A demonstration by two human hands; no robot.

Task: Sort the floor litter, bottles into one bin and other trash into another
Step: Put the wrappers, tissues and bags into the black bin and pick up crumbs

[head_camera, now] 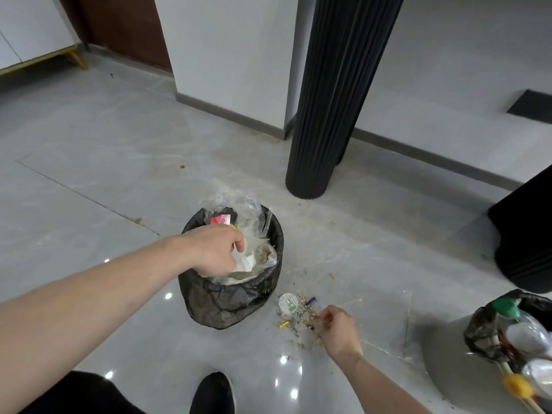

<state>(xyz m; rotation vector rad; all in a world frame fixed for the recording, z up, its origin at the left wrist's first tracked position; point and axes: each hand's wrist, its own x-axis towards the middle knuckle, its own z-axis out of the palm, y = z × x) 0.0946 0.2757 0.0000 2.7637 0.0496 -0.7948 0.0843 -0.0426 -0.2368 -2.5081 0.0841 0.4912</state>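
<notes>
**Sorting nearly done: both bins loaded, fine scraps left on the floor**

We take the scene from big to small.

Floor [119, 162]: grey glossy tile, mostly free of large litter in what we can see. No loose bottles visible on it.

General trash bin [230, 297], centre, black liner: packed to the rim with clear plastic film, white paper and a pink wrapper. We judge most of the non-bottle trash is already in here.

Bottle bin [481, 339], near right, partly cut off by the frame edge: holds clear bottles, one with a green cap [506, 307], one with a yellow cap [516, 385]. We judge the bottle half of the job largely done.

Left hand [213, 251]: over the general bin's mouth, fingers curled round crumpled white paper [245, 259]. Whether it is about to let go we cannot tell.

Right hand [337, 330]: low on the floor between the bins, fingertips pinched together at the debris; what it grips is too small to make out.

Remaining litter [298, 315], just right of the general bin: a small white round lid [288, 303], a yellow butt-like piece [283, 324], a small blue-purple item [311, 300], crumbs and grit. A stray scrap lies farther off [331, 275].

Left to do, by our reading: drop the paper, gather these scraps into the general bin.
</notes>
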